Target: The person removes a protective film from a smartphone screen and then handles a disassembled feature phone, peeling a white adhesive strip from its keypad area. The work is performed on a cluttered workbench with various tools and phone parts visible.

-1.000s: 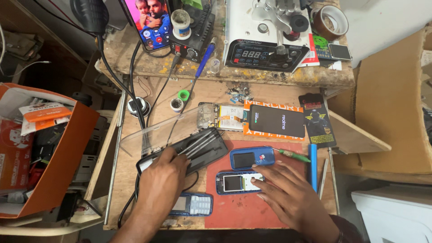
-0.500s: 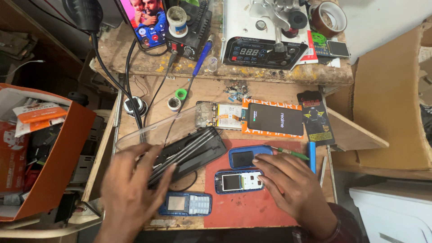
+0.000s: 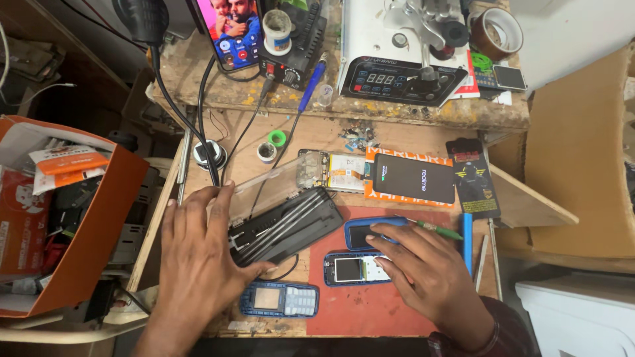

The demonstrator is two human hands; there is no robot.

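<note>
My left hand (image 3: 198, 254) lies flat with spread fingers on the wooden bench, touching the left end of a black tool case (image 3: 286, 225) with metal tools and a clear lid. My right hand (image 3: 426, 271) rests on the red mat (image 3: 370, 311), fingertips on a blue phone housing (image 3: 370, 233) and on an opened blue phone with a small screen (image 3: 349, 269). A blue keypad phone (image 3: 279, 299) lies below the case, between both hands. Neither hand grips anything.
An opened smartphone (image 3: 331, 170), a dark smartphone (image 3: 413, 178) on an orange pack and a black card (image 3: 473, 178) lie behind. Green tweezers (image 3: 440, 229) and a blue tool (image 3: 467, 241) sit right. The rear shelf holds a soldering station (image 3: 397, 79), tape roll (image 3: 495, 30), propped phone (image 3: 231, 30). Orange box (image 3: 66, 211) left.
My left hand slid left off the tool case and the keypad phone, uncovering both. My right hand stayed on the two blue phone parts.
</note>
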